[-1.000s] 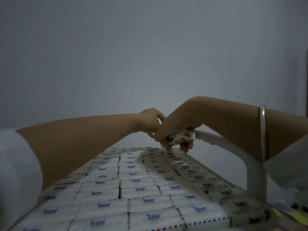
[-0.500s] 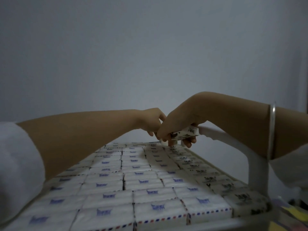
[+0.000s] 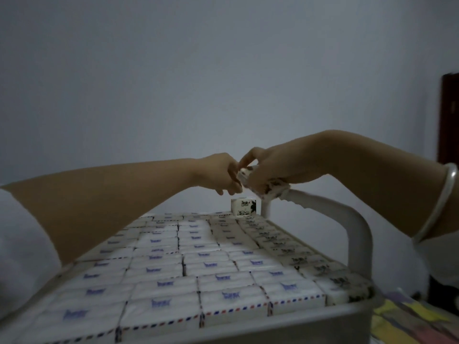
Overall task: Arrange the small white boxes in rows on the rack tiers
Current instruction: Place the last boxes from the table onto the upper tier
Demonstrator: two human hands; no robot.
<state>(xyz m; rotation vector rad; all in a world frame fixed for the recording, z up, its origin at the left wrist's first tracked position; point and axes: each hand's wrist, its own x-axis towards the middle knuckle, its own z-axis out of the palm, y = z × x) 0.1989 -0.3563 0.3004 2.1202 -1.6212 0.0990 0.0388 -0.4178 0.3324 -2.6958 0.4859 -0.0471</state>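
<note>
The wall (image 3: 173, 83) ahead of me is plain grey-blue and the light is dim. At the right edge stands a dark brown door (image 3: 450, 120). Below me the top rack tier (image 3: 310, 326) is packed with small white boxes (image 3: 206, 264) lying flat in close rows. Most carry blue print; the black-printed boxes (image 3: 285, 247) make up the rows along the right side. One upright box (image 3: 244, 207) stands alone on top of the far right corner, just beside the post of the white side rail (image 3: 357, 229).

My right hand (image 3: 280, 167) is above that far end of the rail, fingers curled down around a held box (image 3: 270, 189), white with black print. I cannot tell if there is more than one in the grip. My left hand (image 3: 218, 172) reaches in from the left, fingers curled, meeting the left end of what I hold. I cannot tell whether it pinches or only touches.

A pale bangle (image 3: 437, 207) sits on my right wrist, and a white sleeve (image 3: 22, 244) covers my left upper arm. A multicoloured cloth (image 3: 409, 324) lies below the tier at lower right.
</note>
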